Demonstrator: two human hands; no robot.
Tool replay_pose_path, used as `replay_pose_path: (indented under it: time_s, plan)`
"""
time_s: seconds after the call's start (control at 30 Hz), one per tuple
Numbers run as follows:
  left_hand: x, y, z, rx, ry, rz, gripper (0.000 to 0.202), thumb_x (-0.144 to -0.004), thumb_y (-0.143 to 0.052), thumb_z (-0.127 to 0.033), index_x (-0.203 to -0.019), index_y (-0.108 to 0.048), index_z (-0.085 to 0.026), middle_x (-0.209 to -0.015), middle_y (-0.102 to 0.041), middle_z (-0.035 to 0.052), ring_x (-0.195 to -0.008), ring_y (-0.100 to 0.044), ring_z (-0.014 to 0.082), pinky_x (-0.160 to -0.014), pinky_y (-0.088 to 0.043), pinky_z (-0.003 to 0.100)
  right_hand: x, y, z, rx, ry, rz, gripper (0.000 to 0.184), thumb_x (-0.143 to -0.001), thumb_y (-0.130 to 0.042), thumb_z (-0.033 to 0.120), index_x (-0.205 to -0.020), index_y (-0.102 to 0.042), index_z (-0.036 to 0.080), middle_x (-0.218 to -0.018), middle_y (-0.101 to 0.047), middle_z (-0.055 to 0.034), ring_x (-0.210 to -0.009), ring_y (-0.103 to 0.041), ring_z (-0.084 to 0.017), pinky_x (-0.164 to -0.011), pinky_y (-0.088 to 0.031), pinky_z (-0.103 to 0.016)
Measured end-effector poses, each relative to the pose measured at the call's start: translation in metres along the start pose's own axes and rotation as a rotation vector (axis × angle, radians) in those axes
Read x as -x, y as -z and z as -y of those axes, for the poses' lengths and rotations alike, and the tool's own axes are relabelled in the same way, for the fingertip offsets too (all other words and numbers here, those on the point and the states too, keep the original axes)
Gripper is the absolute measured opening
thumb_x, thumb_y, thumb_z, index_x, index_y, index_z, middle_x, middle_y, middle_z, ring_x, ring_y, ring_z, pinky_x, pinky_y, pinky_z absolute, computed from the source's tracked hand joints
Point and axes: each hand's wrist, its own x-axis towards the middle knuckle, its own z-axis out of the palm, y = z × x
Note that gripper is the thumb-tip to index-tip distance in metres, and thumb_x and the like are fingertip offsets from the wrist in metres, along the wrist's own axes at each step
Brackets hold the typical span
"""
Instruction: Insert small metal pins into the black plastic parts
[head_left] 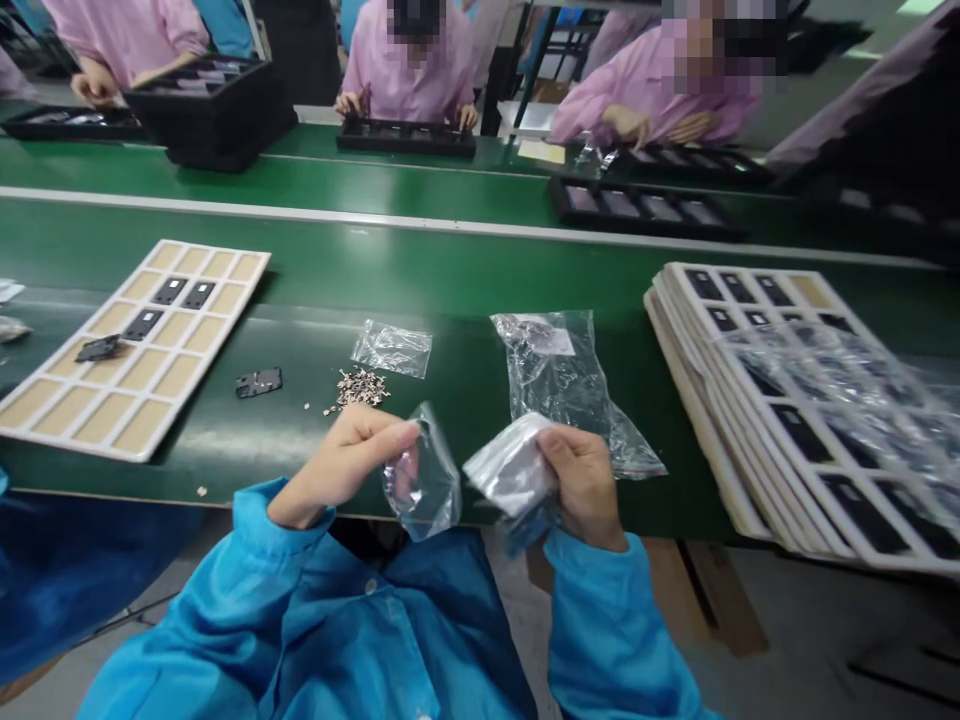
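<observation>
My left hand (352, 455) pinches a small clear plastic bag (431, 485) between thumb and fingers, over the table's front edge. In my right hand (585, 475) is a bunched plastic packet (514, 465), whitish and shiny; its contents cannot be made out. The two held pieces are slightly apart. Just beyond my left hand lies a heap of tiny metal parts (360, 388), with a flat clear bag (392, 348) behind it. A larger clear bag (551, 370) with a white label lies beyond my right hand. One black plastic part (259, 382) rests left of the heap.
At left a white tray with tan compartments (176, 330) holds several black parts. A stack of similar trays (720, 420) stands at right, with clear bags on top. Across the green table (315, 260), people in pink sleeves work at black trays (405, 138).
</observation>
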Motion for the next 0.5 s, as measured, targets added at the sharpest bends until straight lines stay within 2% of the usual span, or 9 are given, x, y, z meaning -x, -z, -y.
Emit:
replay_pose_path:
  time_s: [0.07,0.17,0.33,0.4,0.5]
  plan:
    - [0.005,0.004,-0.005,-0.098,-0.05,-0.084,0.049,-0.088,-0.053,-0.05,-0.056,-0.061,-0.014,-0.05,-0.063,0.0032,-0.046,-0.057,0.0111,-0.05,-0.044,0.021,0.0,0.006,-0.002,0.054,-0.016,-0.145,0.051,-0.08,-0.065,0.062,-0.058,-0.058,0.017,-0.045,-0.042,0.0031,-0.04,-0.032,-0.009,-0.038,-0.023,-0.022]
    - [0.005,-0.001,-0.003,-0.212,-0.07,-0.102,0.044,-0.09,-0.05,-0.044,-0.06,-0.062,-0.014,-0.054,-0.066,0.0029,-0.05,-0.058,0.0106,-0.053,-0.045,0.02,0.004,0.016,-0.005,0.116,-0.018,-0.197,0.056,-0.076,-0.065,0.068,-0.053,-0.054,0.018,-0.043,-0.039,0.0025,-0.039,-0.032,-0.01,-0.037,-0.024,-0.023]
    - [-0.021,-0.023,0.025,-0.327,-0.034,-0.064,0.039,-0.094,-0.044,-0.037,-0.067,-0.06,-0.014,-0.061,-0.066,0.0012,-0.057,-0.058,0.0103,-0.058,-0.043,0.02,0.03,0.05,-0.007,0.032,-0.044,-0.409,0.058,-0.067,-0.067,0.075,-0.056,-0.051,0.02,-0.043,-0.04,0.0031,-0.036,-0.032,-0.01,-0.036,-0.023,-0.023]
    - [-0.039,-0.031,0.038,-0.475,-0.008,-0.019,0.039,-0.096,-0.042,-0.033,-0.065,-0.058,-0.015,-0.063,-0.065,0.0007,-0.059,-0.058,0.0108,-0.059,-0.042,0.021,0.042,0.065,-0.006,-0.01,-0.051,-0.499,0.058,-0.062,-0.07,0.076,-0.058,-0.053,0.021,-0.044,-0.044,0.0034,-0.035,-0.036,-0.012,-0.037,-0.028,-0.024]
    - [-0.059,-0.04,0.05,-0.88,0.061,0.01,0.033,-0.097,-0.044,-0.031,-0.074,-0.061,-0.015,-0.071,-0.066,0.0028,-0.067,-0.062,0.0151,-0.063,-0.042,0.025,0.057,0.082,-0.006,-0.043,-0.035,-0.612,0.058,-0.054,-0.075,0.076,-0.06,-0.054,0.022,-0.045,-0.047,0.0037,-0.035,-0.042,-0.014,-0.038,-0.034,-0.026]
